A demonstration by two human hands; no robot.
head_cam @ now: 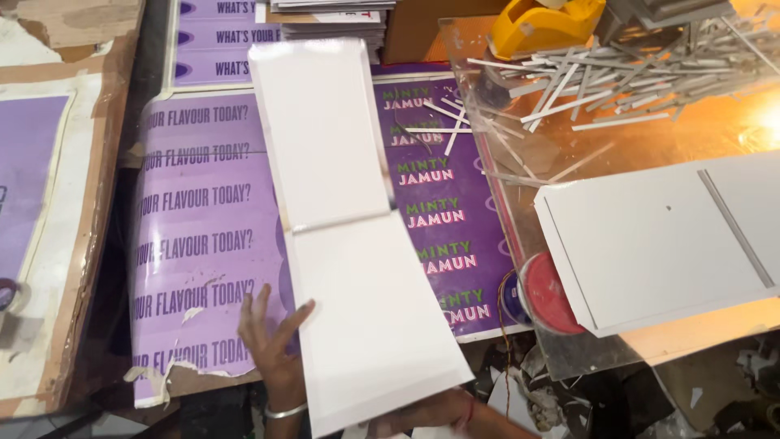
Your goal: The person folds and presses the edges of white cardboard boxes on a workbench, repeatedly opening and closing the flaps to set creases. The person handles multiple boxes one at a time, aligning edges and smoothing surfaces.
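The left hand (pixel 272 341) presses its spread fingers against the left edge of a folded white card (pixel 349 236) — two panels hinged at a crease, lying over purple printed sheets (pixel 199 236) near the worktable's front edge. The right hand (pixel 443 410) is hidden under the card's lower corner — its grip cannot be told. A second white board (pixel 650 244) rests at the right.

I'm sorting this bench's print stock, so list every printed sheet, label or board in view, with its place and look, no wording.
Purple printed sheet: flat, left of centre, repeated dark lettering, torn lower edge.
Dark purple label sheet: centre, rows of green and pink lettering.
Folded white board: blank, over both sheets, left hand at its lower edge.
Blank white boards: right, on a clear panel.
Purple poster: far left, white border.
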